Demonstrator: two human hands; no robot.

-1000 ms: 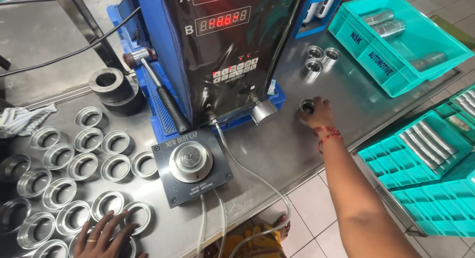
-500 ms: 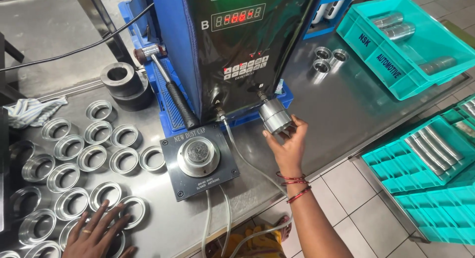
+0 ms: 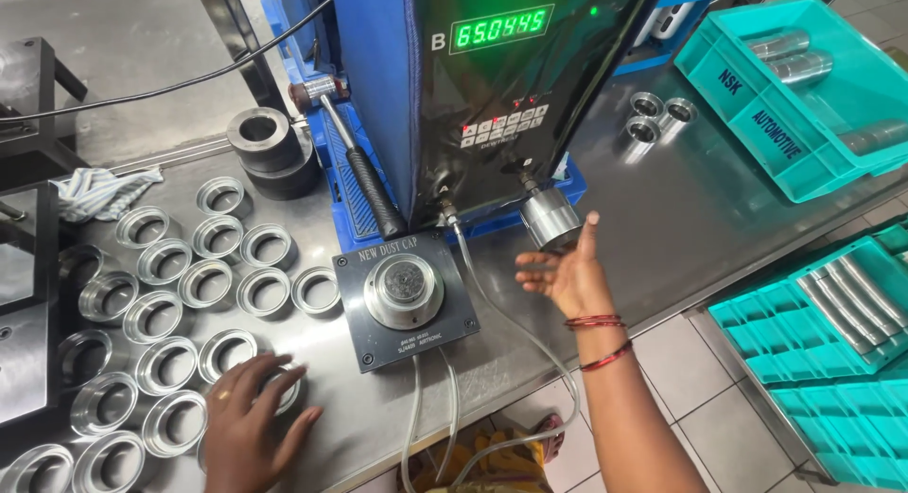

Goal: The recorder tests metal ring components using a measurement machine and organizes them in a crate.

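On the steel bench, the right hand [image 3: 566, 271] hangs palm-up with its fingers spread and loose, gripping nothing; the forearm, with red bangles at the wrist, reaches up from the lower right. A shiny metal cylinder [image 3: 551, 219] hangs from the dark gauge machine [image 3: 501, 86] just above the fingertips, near them but seemingly not clasped. To the left of this hand sits the black fixture block [image 3: 405, 296] with a round nest on top. The left hand [image 3: 248, 427] lies flat, fingers splayed, pressing on one metal ring [image 3: 284, 389] at the near edge of the rows of rings.
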